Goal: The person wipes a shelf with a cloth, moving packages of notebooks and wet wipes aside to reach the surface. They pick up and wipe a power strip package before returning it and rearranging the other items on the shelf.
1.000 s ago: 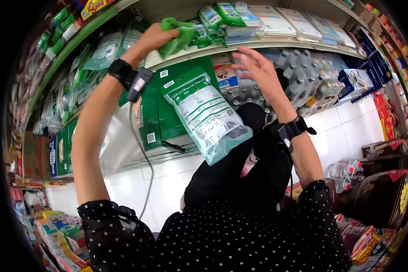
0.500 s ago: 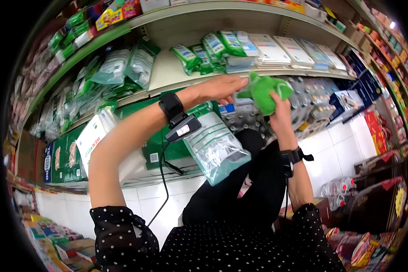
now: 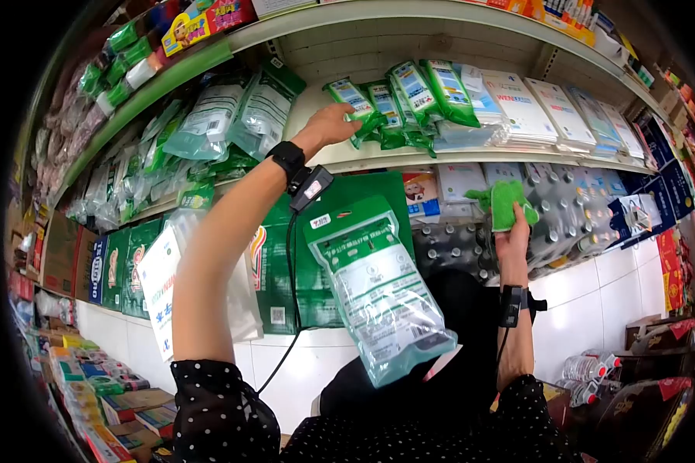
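My left hand reaches onto the shelf. Its fingers are stretched out at the left edge of a green-and-blue pack of wipes, seemingly touching it. Several similar packs lie just to the right. Lower down on the right, my right hand is closed around a fuzzy green cloth, which sits bunched above the fingers. A large green-and-clear plastic package lies tilted between my arms, at my lap.
Stacked white-and-blue packages line the shelf on the right, and bagged goods fill its left. Below stand green boxes, dark bottles and shrink-wrapped bottles. A cable hangs from my left wrist device.
My left hand has left the green cloth and moved up and left to the wipes. My right hand, still holding the cloth, has shifted right and down. The view has shifted too.
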The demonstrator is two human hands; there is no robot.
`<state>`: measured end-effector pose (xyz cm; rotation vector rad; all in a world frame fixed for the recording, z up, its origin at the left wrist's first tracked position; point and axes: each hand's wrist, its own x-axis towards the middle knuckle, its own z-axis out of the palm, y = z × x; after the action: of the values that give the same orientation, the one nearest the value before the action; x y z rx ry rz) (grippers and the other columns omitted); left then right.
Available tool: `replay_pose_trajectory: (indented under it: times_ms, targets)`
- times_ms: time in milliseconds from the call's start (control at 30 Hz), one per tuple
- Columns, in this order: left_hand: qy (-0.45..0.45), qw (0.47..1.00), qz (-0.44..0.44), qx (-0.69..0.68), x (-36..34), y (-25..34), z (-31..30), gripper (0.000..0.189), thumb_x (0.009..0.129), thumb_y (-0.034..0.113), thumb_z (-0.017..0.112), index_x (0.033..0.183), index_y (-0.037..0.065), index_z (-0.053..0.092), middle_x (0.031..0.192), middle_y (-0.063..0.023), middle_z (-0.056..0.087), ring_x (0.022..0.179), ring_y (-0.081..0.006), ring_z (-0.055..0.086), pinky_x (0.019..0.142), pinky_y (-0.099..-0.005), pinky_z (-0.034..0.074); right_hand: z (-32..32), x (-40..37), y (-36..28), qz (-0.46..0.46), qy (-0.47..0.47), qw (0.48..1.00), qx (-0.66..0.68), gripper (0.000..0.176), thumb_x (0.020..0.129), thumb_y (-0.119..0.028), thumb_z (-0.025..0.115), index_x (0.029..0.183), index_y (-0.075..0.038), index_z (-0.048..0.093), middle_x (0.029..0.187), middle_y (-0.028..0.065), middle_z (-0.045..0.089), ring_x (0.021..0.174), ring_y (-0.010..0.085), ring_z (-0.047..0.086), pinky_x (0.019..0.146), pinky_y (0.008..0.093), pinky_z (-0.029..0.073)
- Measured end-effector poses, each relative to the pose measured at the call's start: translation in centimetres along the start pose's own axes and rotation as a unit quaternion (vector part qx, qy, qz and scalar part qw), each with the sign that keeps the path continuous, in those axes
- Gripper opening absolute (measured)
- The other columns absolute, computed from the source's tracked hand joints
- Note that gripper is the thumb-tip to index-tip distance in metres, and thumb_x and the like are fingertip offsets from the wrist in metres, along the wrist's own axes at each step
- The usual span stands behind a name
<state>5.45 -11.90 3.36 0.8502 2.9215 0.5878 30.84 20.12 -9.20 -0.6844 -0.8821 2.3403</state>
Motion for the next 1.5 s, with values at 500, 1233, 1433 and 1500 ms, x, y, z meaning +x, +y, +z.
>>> replay_pose_trajectory:
  times_ms: [500, 1233, 1433, 1500]
  targets:
    - [0.024, 0.994, -0.07, 0.084, 10.5, -2.2, 8.1, 0.05, 0.078, 0.04, 0.057, 0.119, 0.012, 0.059, 0.138, -0.0283, 0.036, 0.135, -0.0351, 0.027, 0.103, -0.0486, 0.033, 0.0, 2.6, 0.7, 0.185, 0.035, 0.962, 0.2, 0.03, 0.092, -0.024, 0.052, 0.113, -0.003, 0.054, 0.109, 0.0104, 0.06, 0.098, 0.0319, 0.059, 0.076, 0.0344, 0.053]
    - [0.068, 0.989, 0.073, 0.11, 5.4, -4.5, 3.4, 0.036, 0.077, 0.026, 0.059, 0.11, 0.011, 0.063, 0.123, -0.0153, 0.056, 0.12, -0.0339, 0.046, 0.103, -0.0499, 0.033, -0.2, 3.4, -0.6, 0.207, 0.037, 0.942, 0.26, 0.029, 0.09, -0.02, 0.053, 0.11, -0.001, 0.055, 0.108, 0.014, 0.057, 0.099, 0.0315, 0.057, 0.072, 0.0323, 0.053]
    - [-0.004, 0.969, 0.1, 0.227, 8.8, -2.1, 6.6, 0.045, 0.083, 0.031, 0.058, 0.124, 0.013, 0.052, 0.128, -0.013, 0.051, 0.121, -0.0338, 0.045, 0.097, -0.0436, 0.042, 0.0, 3.6, -0.9, 0.21, 0.041, 0.941, 0.261, 0.027, 0.09, -0.019, 0.052, 0.109, -0.001, 0.056, 0.107, 0.0135, 0.059, 0.097, 0.0315, 0.058, 0.072, 0.0326, 0.053]
    - [-0.064, 0.976, 0.026, 0.208, 9.3, -1.0, 6.1, 0.048, 0.082, 0.032, 0.058, 0.125, 0.013, 0.05, 0.129, -0.0103, 0.051, 0.119, -0.0333, 0.047, 0.094, -0.0447, 0.044, 0.1, 3.5, -1.1, 0.207, 0.044, 0.941, 0.263, 0.027, 0.09, -0.02, 0.052, 0.109, -0.001, 0.056, 0.108, 0.0137, 0.059, 0.097, 0.0316, 0.058, 0.072, 0.0328, 0.053]
